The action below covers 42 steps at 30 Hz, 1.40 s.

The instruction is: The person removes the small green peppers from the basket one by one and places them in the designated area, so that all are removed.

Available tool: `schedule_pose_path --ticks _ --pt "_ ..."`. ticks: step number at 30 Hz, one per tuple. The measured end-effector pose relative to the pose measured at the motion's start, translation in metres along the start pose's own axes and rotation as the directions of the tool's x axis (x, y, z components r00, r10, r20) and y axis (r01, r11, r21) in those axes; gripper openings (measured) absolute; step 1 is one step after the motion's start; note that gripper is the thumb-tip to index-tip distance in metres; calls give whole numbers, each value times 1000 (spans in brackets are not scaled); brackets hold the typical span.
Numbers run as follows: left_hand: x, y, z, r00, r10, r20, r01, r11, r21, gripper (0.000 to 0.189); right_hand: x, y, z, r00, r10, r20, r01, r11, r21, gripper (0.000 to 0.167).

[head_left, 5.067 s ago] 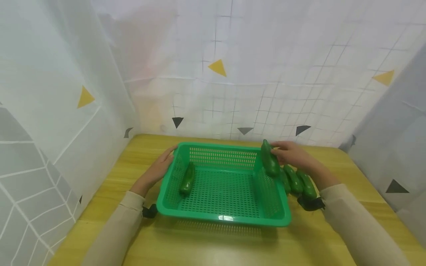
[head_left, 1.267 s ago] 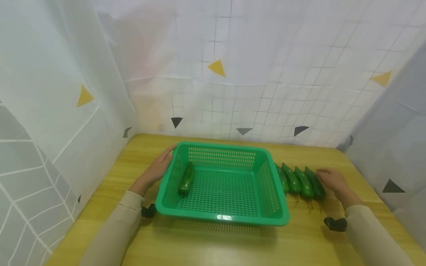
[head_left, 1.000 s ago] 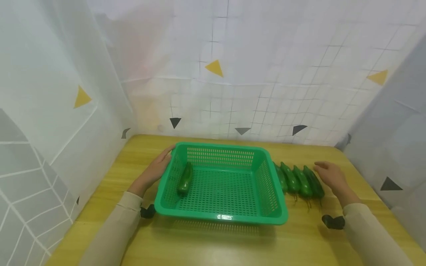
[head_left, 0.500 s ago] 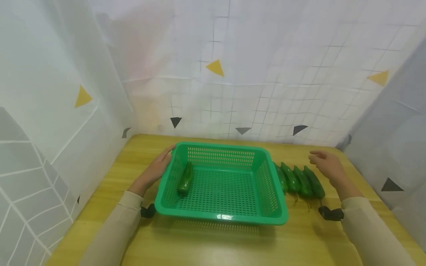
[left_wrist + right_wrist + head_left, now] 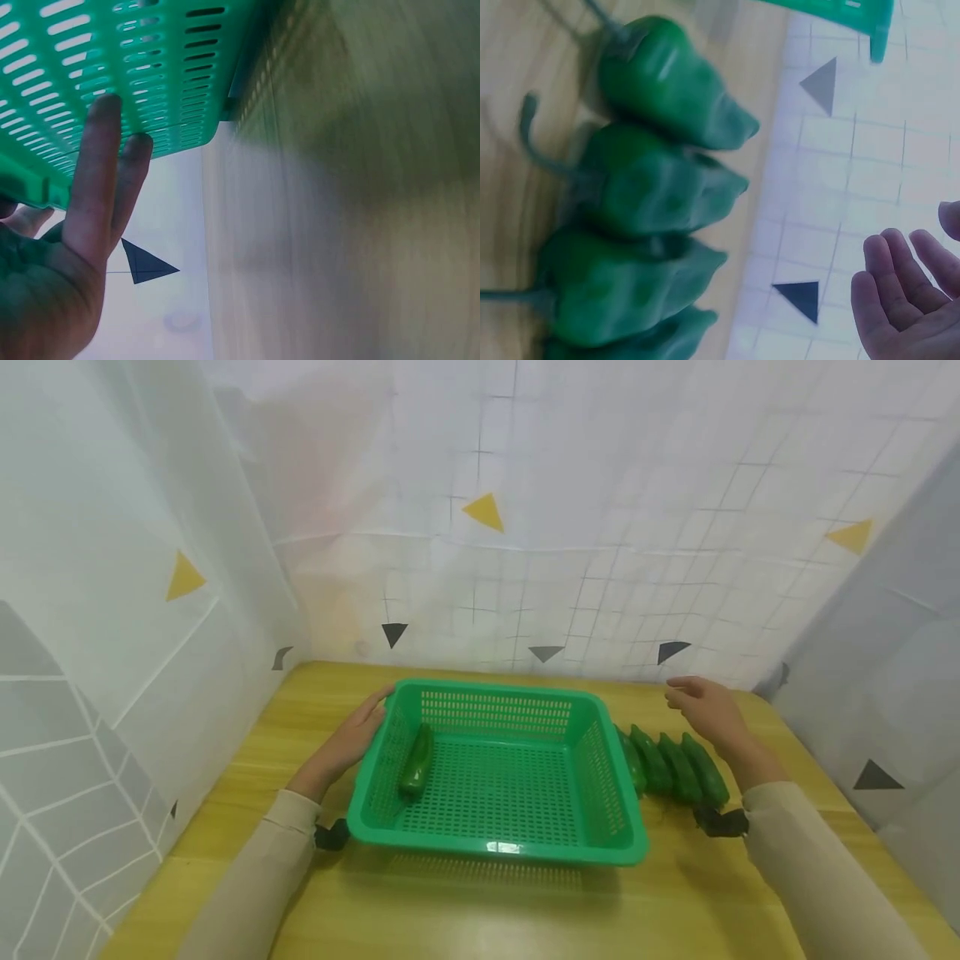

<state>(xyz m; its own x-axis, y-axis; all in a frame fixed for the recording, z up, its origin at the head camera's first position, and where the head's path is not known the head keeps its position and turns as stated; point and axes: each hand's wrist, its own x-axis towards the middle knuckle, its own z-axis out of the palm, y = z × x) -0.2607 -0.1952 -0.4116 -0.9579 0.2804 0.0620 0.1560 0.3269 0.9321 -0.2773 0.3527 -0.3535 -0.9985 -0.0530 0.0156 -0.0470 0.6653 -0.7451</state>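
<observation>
My left hand [image 5: 354,739] rests against the left outer side of a green plastic basket [image 5: 498,850]. In the left wrist view, straight fingers [image 5: 94,172] touch its slotted wall; the thumb is mostly out of sight. One green pepper [image 5: 417,760] lies inside the basket along the left wall. My right hand [image 5: 708,710] is raised behind a row of green peppers, fingers loosely bent, holding nothing. Several peppers make up that row, the rightmost pepper [image 5: 705,768] lying nearest the hand. In the right wrist view, their stems and glossy bodies, such as one pepper [image 5: 667,82], show clearly.
A yellow wood-grain table [image 5: 480,910] carries everything. Behind it hangs a white sheet [image 5: 555,585] with grid lines and triangles, and more sheeting stands at both sides. The basket's right wall partly hides the leftmost pepper of the row.
Five seconds ago my right hand held a pepper over the basket's right rim; a pepper now lies at the row's right end. That hand has released it and moved up and left. The left hand stays.
</observation>
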Motion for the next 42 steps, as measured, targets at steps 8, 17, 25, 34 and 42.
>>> schedule_pose_path --ticks 8,17,25,34,42 --pt "0 3 0 1000 8 8 -8 1000 -5 53 6 -29 7 999 -51 7 51 999 -9 57" --pt "-2 7 -1 1000 1 8 -1 1000 1 52 14 -50 16 996 -78 48 79 997 -12 56" --pt "-1 0 -2 1000 -5 2 5 1000 13 52 15 -70 26 990 -134 43 133 991 10 51" --pt "0 -1 -2 1000 -14 2 14 1000 -4 51 18 -90 36 988 -135 73 135 991 5 48" --pt "0 -2 -2 1000 -1 6 1 1000 17 52 21 -107 47 983 -160 85 159 987 15 46"
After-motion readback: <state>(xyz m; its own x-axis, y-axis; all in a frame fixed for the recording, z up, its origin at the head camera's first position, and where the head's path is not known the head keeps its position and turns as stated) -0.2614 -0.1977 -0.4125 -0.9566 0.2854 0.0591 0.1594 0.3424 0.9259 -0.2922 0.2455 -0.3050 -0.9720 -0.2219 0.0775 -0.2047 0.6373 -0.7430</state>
